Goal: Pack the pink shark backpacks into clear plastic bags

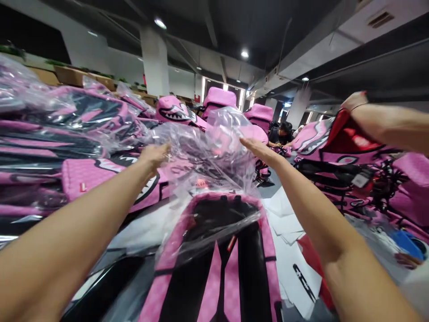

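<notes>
A pink and black backpack point(231, 250) lies in front of me, its strap side up, with a small red tag on it. Over its top end spreads a crumpled clear plastic bag point(214, 154), which also covers part of the black back panel. My left hand point(156, 156) is closed on the bag's left side, its fingers blurred. On the other side my right hand point(258, 150) has its fingertips pressed together at the bag's right edge. The bag stretches between both hands.
Bagged backpacks point(60, 134) are piled at the left, beside a pink shark-mouth backpack point(97, 179). White papers point(284, 232) and a black strip point(304, 282) lie at the right. There, another person's arm point(385, 120) holds up a backpack's red-lined opening point(355, 134). Someone sits farther back.
</notes>
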Motion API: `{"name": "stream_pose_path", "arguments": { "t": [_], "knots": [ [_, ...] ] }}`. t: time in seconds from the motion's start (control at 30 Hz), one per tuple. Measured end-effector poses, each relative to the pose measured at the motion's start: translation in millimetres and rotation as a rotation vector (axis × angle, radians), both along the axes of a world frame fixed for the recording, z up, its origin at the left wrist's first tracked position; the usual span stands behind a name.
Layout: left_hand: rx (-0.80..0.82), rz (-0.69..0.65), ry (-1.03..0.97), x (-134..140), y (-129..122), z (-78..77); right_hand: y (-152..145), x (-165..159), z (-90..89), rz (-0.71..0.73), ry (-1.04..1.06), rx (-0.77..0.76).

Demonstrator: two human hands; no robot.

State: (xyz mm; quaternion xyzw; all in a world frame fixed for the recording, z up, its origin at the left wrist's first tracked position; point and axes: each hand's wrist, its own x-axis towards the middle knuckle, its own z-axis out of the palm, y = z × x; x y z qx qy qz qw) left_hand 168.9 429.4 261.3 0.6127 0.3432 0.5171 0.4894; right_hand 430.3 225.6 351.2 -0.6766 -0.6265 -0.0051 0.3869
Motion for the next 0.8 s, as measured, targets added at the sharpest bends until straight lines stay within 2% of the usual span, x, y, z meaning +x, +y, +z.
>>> {"name": "stream_pose_path", "arguments": {
  "t": [0.07, 0.1, 0.2, 0.23, 0.27, 0.3, 0.37, 0.4, 0.43, 0.5, 0.57, 0.67, 0.8],
  "knots": [
    [-0.127, 0.078, 0.243, -18.1, 7.4, -23.4, -18.4, 2.3, -29.5, -0.052, -0.19, -0.155],
    [-0.116, 0.135, 0.368, -26.8, 6.5, -37.2, -34.1, 2.0, -51.1, -0.085, -0.232, -0.19],
    [0.182, 0.317, 0.573, -42.0, -15.9, -77.4, -98.3, -4.6, -128.6, -0.089, -0.235, -0.216],
    [0.306, 0.319, 0.587, -41.6, -31.0, -88.9, -122.4, -8.6, -155.0, -0.095, -0.231, -0.207],
    [0.446, 0.266, 0.578, -37.9, -50.0, -99.2, -146.3, -13.8, -180.5, -0.116, -0.221, -0.13],
    [0.58, 0.159, 0.558, -31.0, -72.6, -108.7, -169.2, -20.2, -204.5, -0.136, -0.205, -0.074],
    [1.0, -0.205, 0.48, -8.8, -124.7, -126.5, -208.8, -37.1, -247.1, -0.246, -0.174, -0.003],
    [1.149, -0.419, 0.45, 5.4, -151.4, -135.5, -224.6, -47.0, -265.2, -0.279, -0.174, -0.02],
    [1.232, -0.595, 0.459, 20.8, -176.2, -144.9, -237.3, -57.1, -280.7, -0.301, -0.178, -0.051],
    [1.28, -0.801, 0.546, 51.7, -214.7, -164.3, -254.5, -75.2, -303.3, -0.319, -0.194, -0.146],
    [1.243, -0.885, 0.686, 77.7, -234.5, -182.0, -264.1, -87.3, -315.0, -0.344, -0.205, -0.229],
    [1.175, -0.907, 0.793, 98.9, -237.7, -199.1, -271.8, -94.8, -319.1, -0.401, -0.215, -0.29],
    [1.078, -0.868, 0.724, 98.7, -233.2, -209.2, -276.9, -97.4, -320.0, -0.431, -0.22, -0.281]
  ]
}}
